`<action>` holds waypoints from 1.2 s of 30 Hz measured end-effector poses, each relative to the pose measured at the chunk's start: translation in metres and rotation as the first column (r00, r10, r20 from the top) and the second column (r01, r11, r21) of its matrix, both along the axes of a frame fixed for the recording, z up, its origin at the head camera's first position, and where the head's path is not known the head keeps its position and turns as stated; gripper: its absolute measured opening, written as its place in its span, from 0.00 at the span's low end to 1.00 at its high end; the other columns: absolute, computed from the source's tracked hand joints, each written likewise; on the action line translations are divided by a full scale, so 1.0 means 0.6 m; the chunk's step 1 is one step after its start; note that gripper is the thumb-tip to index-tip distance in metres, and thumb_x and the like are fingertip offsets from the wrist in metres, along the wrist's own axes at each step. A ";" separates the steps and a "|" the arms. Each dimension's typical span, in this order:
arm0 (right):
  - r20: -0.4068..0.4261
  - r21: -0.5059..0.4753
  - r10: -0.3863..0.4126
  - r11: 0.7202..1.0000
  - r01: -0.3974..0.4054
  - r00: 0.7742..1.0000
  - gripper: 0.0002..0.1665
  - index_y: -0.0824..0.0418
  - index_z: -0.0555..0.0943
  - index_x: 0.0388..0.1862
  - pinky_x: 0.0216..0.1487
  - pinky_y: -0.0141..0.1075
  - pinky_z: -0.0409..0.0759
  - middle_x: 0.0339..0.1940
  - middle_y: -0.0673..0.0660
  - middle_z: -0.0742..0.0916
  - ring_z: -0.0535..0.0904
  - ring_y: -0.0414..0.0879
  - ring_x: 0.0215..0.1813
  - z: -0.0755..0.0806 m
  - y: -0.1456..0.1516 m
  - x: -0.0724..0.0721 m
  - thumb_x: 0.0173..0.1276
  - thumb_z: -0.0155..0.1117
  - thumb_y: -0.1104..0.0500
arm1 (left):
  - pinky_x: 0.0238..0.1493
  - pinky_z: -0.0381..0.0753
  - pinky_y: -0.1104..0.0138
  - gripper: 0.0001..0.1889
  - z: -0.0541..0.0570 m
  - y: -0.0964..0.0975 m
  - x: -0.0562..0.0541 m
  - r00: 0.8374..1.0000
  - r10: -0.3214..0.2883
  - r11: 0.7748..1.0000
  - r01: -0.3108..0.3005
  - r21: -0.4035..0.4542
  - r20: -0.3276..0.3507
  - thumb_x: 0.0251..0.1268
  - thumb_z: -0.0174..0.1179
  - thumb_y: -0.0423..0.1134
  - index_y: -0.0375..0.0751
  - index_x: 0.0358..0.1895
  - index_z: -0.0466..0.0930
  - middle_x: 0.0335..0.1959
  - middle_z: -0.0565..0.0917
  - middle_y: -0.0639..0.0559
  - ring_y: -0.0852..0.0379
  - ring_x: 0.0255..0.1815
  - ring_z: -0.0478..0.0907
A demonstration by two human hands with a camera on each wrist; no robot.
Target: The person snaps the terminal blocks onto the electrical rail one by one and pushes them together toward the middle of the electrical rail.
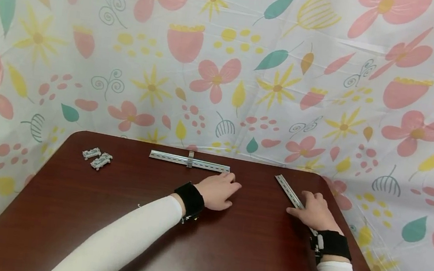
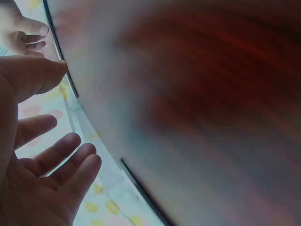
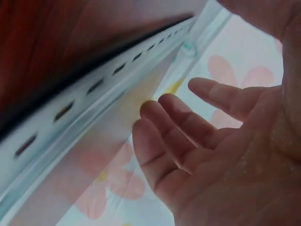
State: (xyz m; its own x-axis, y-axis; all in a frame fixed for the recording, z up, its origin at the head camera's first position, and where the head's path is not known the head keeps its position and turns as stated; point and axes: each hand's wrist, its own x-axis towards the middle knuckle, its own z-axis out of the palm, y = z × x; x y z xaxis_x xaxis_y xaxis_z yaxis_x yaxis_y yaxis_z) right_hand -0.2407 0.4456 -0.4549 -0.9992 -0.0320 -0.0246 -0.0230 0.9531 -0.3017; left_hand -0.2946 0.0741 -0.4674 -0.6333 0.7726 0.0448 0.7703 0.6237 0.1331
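Note:
My left hand hovers near the right end of a slotted metal DIN rail at the back of the table. Its fingers are loosely bent with nothing between them, as the left wrist view also shows. A small grey block sits across that rail near its middle. My right hand is over a second slotted rail, which lies slanted at the right and is partly hidden by the hand. In the right wrist view the relaxed fingers stand beside this rail, not curled round it.
Two small grey blocks, apparently of the clip-on kind, lie at the table's far left. The dark red-brown table ends close behind the back rail, where a flowered curtain hangs.

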 end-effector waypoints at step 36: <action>0.108 0.055 -0.026 0.998 0.020 0.994 0.24 0.77 0.85 0.56 0.45 0.55 0.83 0.43 0.65 0.89 0.82 0.55 0.39 -0.006 0.042 0.003 0.71 0.78 0.60 | 0.52 0.77 0.66 0.28 -0.037 0.121 0.047 0.998 -0.044 0.993 0.038 -0.116 -0.053 0.81 0.66 0.61 0.56 0.76 0.81 0.62 0.78 0.53 0.56 0.53 0.68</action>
State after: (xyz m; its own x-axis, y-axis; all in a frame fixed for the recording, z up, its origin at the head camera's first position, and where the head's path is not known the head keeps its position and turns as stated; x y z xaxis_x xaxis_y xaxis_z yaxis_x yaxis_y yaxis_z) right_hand -0.2391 0.4710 -0.4586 -0.9910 -0.0051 -0.1337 0.0287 0.9679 -0.2495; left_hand -0.2663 0.1467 -0.4894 -0.5998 0.8000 -0.0113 0.7998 0.5999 0.0185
